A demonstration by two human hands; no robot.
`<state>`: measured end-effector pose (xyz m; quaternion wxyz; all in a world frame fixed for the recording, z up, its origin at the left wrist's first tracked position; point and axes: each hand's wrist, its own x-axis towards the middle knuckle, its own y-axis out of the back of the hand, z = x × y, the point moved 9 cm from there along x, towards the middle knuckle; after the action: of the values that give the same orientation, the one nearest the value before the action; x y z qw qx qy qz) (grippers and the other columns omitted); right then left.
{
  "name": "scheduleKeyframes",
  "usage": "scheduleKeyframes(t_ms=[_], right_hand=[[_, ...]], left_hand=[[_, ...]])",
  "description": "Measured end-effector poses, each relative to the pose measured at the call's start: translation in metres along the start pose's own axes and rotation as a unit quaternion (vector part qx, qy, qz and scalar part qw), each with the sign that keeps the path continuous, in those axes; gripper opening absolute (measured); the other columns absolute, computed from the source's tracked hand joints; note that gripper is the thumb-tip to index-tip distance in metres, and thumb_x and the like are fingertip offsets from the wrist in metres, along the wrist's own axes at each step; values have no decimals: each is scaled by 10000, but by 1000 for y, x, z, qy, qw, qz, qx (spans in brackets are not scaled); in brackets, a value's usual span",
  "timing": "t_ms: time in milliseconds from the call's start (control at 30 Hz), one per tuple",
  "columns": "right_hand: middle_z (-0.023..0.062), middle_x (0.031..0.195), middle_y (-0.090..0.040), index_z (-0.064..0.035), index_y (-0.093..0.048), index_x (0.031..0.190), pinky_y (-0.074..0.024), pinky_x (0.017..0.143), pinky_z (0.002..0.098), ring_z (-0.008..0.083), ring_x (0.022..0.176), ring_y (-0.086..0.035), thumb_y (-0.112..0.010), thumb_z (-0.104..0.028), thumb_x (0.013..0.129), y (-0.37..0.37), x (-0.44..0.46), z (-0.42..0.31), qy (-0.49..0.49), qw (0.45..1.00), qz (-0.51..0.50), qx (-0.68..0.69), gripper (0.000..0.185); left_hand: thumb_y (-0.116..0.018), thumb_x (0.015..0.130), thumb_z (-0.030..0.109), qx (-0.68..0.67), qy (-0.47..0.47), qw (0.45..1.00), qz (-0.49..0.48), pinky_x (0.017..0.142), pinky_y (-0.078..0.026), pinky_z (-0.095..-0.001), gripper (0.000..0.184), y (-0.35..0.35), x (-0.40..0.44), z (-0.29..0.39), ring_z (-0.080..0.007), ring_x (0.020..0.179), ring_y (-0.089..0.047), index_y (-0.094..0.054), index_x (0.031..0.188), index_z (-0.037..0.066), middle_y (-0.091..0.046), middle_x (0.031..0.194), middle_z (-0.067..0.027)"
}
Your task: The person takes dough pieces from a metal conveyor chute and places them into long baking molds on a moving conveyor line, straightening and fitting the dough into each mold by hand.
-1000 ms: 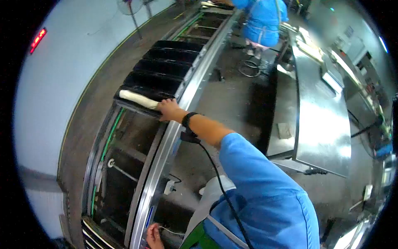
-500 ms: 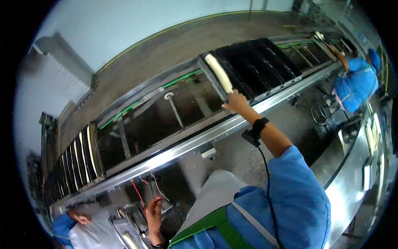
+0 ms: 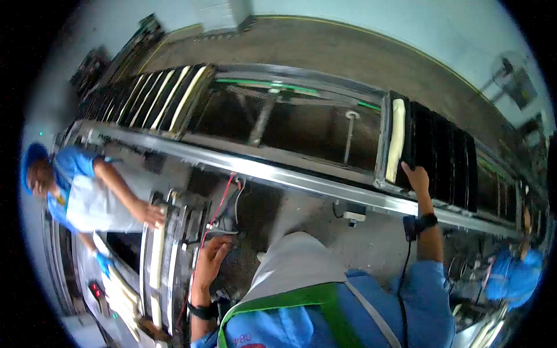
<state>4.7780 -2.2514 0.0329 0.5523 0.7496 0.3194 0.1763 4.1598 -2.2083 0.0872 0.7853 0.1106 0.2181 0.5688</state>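
My right hand (image 3: 416, 177) reaches to the near end of a black tray (image 3: 438, 153) on the conveyor. Its thumb and fingers are apart, at the edge of the slot beside a long pale dough strip (image 3: 397, 139). The strip lies in the tray's leftmost slot; the other slots show black. Low in the view, my left hand (image 3: 214, 255) hangs over the floor near a red cord, fingers loosely curled and parted, holding nothing. Both wrists wear black bands.
A metal conveyor rail (image 3: 278, 174) crosses the view. Another tray with several dough strips (image 3: 187, 97) stands at left. A co-worker (image 3: 87, 185) at left touches dough on a machine (image 3: 168, 255). A second co-worker (image 3: 513, 275) is at lower right. A box (image 3: 351, 214) hangs under the rail.
The view has swung left, bringing the left co-worker and the filled tray further in. My right hand has gone from the strip's end to the slot edge beside it, its fingers opening.
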Motion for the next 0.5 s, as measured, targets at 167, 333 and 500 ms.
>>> scheduleKeyframes(t_ms=[167, 333, 500], right_hand=[[248, 697, -566, 77, -582, 736, -404, 650, 405, 360, 729, -563, -507, -563, 687, -35, -61, -150, 115, 988, -86, 60, 647], [263, 981, -515, 70, -503, 995, -392, 799, 393, 358, 921, -507, -524, -542, 686, -120, -104, -337, 332, 904, -257, 76, 687], [149, 1160, -427, -54, -479, 1082, -306, 918, 337, 273, 1092, -385, -573, -247, 743, -73, -178, -424, 587, 772, -158, 186, 401]], left_hand=[[-473, 824, 130, 34, -8, 999, -36, 717, -415, -260, 205, -1, 1, 18, -156, 823, -530, -528, 991, 23, -567, 908, -80], [-484, 800, 113, 31, -54, 998, -12, 697, -429, -275, 207, 0, 8, 18, -190, 823, -543, -527, 980, 19, -566, 910, -100], [-487, 804, 102, 9, -37, 997, 64, 680, -440, -271, 193, 41, -21, -22, -181, 805, -548, -529, 978, 30, -560, 913, -94]])
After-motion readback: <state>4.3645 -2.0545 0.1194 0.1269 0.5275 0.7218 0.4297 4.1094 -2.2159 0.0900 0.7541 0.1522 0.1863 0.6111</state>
